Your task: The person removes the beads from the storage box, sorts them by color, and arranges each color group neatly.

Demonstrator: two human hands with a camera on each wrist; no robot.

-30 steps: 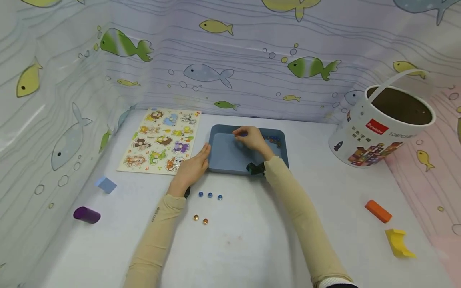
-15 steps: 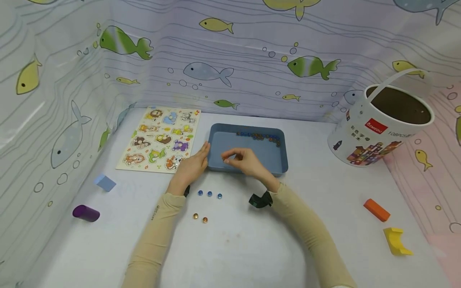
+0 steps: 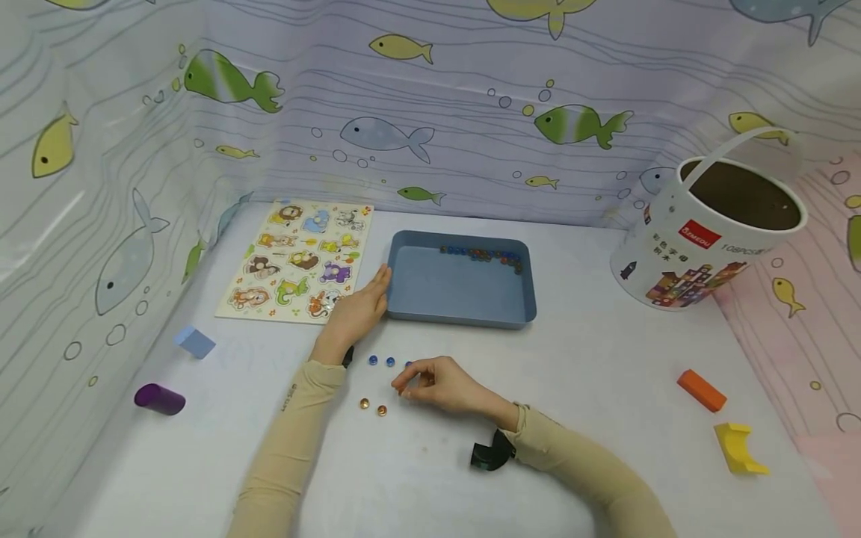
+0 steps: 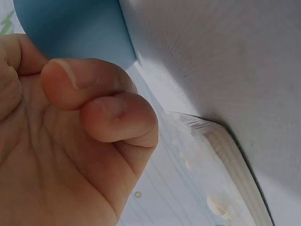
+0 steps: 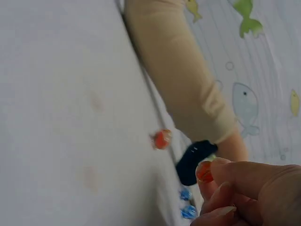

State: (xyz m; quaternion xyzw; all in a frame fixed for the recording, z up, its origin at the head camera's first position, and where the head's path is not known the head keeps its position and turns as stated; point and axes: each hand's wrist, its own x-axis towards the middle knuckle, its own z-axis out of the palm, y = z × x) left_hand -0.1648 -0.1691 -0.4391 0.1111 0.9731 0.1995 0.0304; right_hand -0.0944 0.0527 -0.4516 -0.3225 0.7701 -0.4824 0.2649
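Note:
My right hand [image 3: 440, 385] pinches an orange glass marble [image 5: 205, 173] between thumb and fingertips, just above the table. Two orange marbles [image 3: 382, 410] lie to its left. Blue marbles [image 3: 390, 362] form a short row beyond them, the rightmost partly covered by the hand. My left hand [image 3: 356, 314] rests its fingers against the left wall of a blue-grey tray [image 3: 464, 324]; the left wrist view shows some fingers bent near the tray's wall [image 4: 80, 33]. Inside the tray, several blue and orange marbles [image 3: 480, 254] line the back and right corner.
An animal puzzle board [image 3: 296, 261] lies left of the tray. Blue [image 3: 195, 342] and purple [image 3: 160, 399] blocks are at the left, orange [image 3: 702, 390] and yellow [image 3: 740, 448] ones at the right. A large white bucket [image 3: 706, 239] stands at the back right.
My right hand has come from inside the tray toward me, down to the marbles on the table, pinching the orange marble. The left hand stays at the tray's left side.

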